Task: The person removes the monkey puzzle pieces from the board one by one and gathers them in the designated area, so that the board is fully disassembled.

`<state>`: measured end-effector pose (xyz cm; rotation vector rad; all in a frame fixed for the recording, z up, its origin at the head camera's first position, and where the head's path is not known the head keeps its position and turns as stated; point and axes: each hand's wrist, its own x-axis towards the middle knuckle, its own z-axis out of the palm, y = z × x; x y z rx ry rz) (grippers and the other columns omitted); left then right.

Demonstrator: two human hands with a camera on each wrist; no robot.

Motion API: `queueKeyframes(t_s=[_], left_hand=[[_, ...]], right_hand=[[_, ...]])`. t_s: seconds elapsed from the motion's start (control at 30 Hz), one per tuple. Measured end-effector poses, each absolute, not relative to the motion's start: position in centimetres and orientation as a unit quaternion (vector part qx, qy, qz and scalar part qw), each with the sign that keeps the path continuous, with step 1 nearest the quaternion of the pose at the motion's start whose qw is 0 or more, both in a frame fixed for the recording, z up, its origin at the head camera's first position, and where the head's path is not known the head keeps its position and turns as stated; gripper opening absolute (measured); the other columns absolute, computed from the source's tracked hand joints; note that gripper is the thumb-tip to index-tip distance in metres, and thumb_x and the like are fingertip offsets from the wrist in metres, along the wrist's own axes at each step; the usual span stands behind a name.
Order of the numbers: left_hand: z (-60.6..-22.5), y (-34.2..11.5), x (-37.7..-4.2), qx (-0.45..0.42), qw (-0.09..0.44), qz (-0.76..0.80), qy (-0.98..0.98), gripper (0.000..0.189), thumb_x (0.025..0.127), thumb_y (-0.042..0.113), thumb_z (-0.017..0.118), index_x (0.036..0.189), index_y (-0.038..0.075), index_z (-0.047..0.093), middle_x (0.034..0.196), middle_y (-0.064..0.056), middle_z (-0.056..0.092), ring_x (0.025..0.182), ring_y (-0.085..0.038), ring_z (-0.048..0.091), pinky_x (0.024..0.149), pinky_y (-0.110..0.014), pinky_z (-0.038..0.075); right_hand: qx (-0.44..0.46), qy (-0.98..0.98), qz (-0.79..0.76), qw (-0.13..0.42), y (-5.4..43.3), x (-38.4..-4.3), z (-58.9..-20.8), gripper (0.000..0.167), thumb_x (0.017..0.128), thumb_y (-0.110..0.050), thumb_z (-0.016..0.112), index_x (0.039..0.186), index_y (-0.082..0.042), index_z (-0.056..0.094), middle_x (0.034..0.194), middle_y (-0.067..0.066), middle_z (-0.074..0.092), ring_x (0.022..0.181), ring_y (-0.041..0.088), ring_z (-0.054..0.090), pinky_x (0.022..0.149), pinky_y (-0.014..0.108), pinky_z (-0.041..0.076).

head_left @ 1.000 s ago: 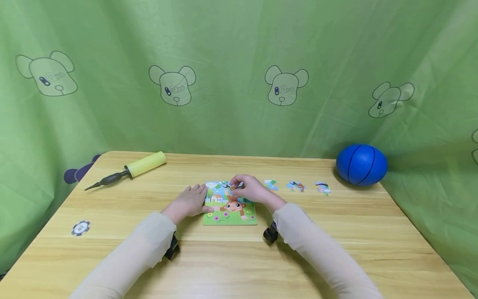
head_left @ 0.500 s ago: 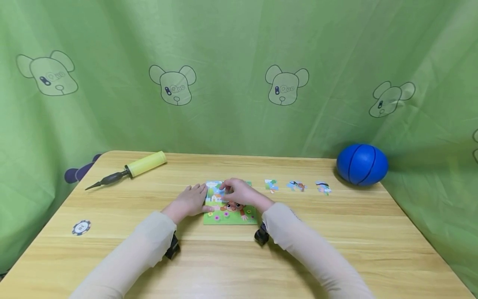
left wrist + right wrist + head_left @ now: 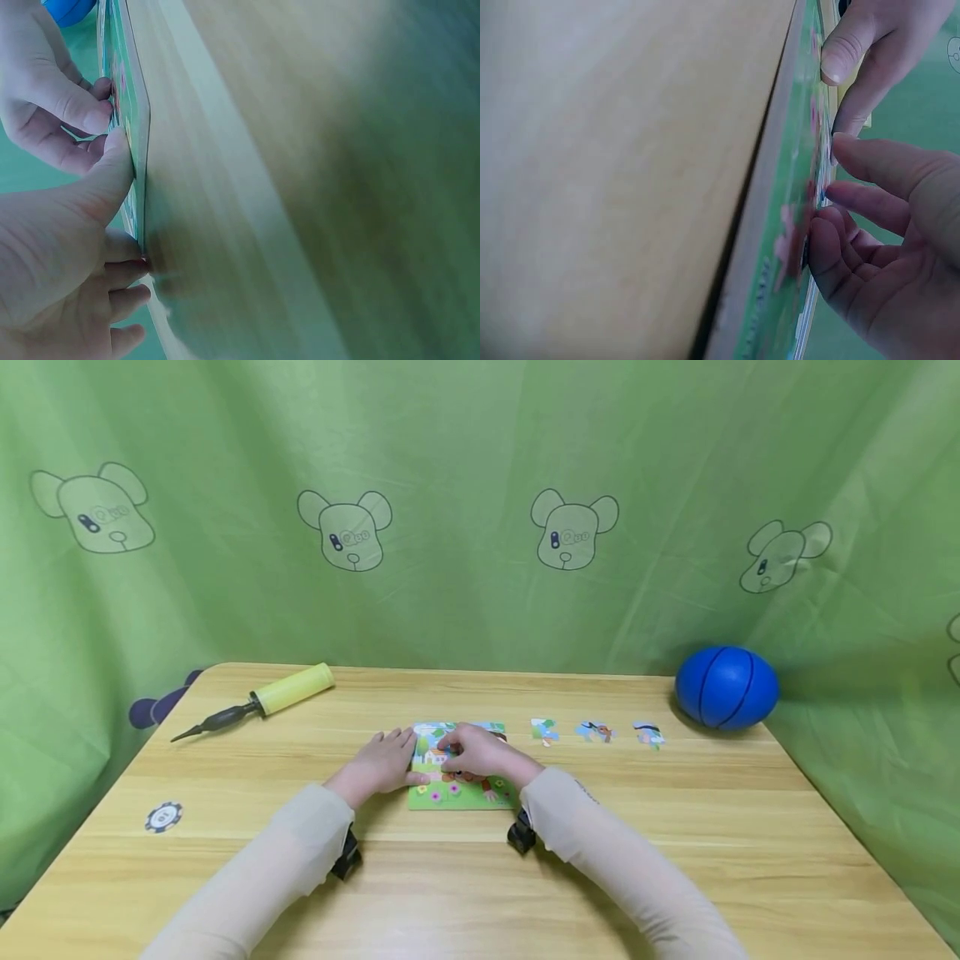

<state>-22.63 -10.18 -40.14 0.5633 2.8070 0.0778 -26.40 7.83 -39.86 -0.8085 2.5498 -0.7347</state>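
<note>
Green curtain (image 3: 465, 618), mouse-head prints, fills the upper frame. Wood-grain table (image 3: 450, 893) below. Blue basketball (image 3: 727, 687) at right; yellow hand pump (image 3: 292, 691) at upper left.

Monkey jigsaw puzzle (image 3: 465, 799) lies flat at centre. Left hand (image 3: 384, 763) at its left edge, fingers extended, thumb resting on the board. Right hand (image 3: 486, 753) over the middle, fingers bent, thumb and forefinger apart at the tips; whether a piece sits beneath, cannot tell.

Change: a second ago the right fingertips were higher and further right; now they are down and left, covering most of the monkey's face. Reads as pressing or adjusting there.

Poker chip (image 3: 162, 817) at lower left. Three loose puzzle pieces (image 3: 596, 732) right of the board, unmoved: puzzle probably unfinished.
</note>
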Motion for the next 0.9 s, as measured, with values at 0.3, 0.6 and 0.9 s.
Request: queueKeyframes(t_s=[0.3, 0.6, 0.9], left_hand=[[-39.91, -10.18, -22.48, 0.192, 0.143, 0.035, 0.97, 0.082, 0.089, 0.051, 0.049, 0.141, -0.008, 0.025, 0.147, -0.021, 0.022, 0.134, -0.035, 0.02, 0.109, -0.048, 0.016], [-39.78, -10.13, -22.5, 0.19, 0.142, 0.035, 0.971, 0.082, 0.089, 0.052, 0.049, 0.141, -0.007, 0.025, 0.147, -0.021, 0.022, 0.134, -0.034, 0.02, 0.109, -0.048, 0.016], [-39.89, -10.12, -22.47, 0.194, 0.133, 0.032, 0.972, 0.084, 0.089, 0.053, 0.048, 0.141, -0.007, 0.025, 0.147, -0.021, 0.023, 0.134, -0.035, 0.021, 0.109, -0.048, 0.016]], right_hand=[[-0.275, 0.904, -0.27, 0.186, 7.78, -26.23, -39.85, 0.03, 0.087, -0.013, 0.065, 0.115, -0.005, 0.063, 0.09, 0.002, 0.054, 0.06, 0.012, 0.05, 0.062, 0.025, 0.045], [-0.242, 0.868, -0.38, 0.211, 8.5, -26.21, -40.0, 0.017, 0.091, -0.007, 0.058, 0.107, -0.01, 0.059, 0.078, 0.008, 0.054, 0.047, 0.014, 0.045, 0.037, 0.024, 0.038], [-0.245, 0.855, -0.417, 0.187, 8.62, -26.15, -39.95, 0.009, 0.093, -0.008, 0.055, 0.098, -0.01, 0.062, 0.076, 0.006, 0.056, 0.05, 0.018, 0.048, 0.038, 0.024, 0.039]])
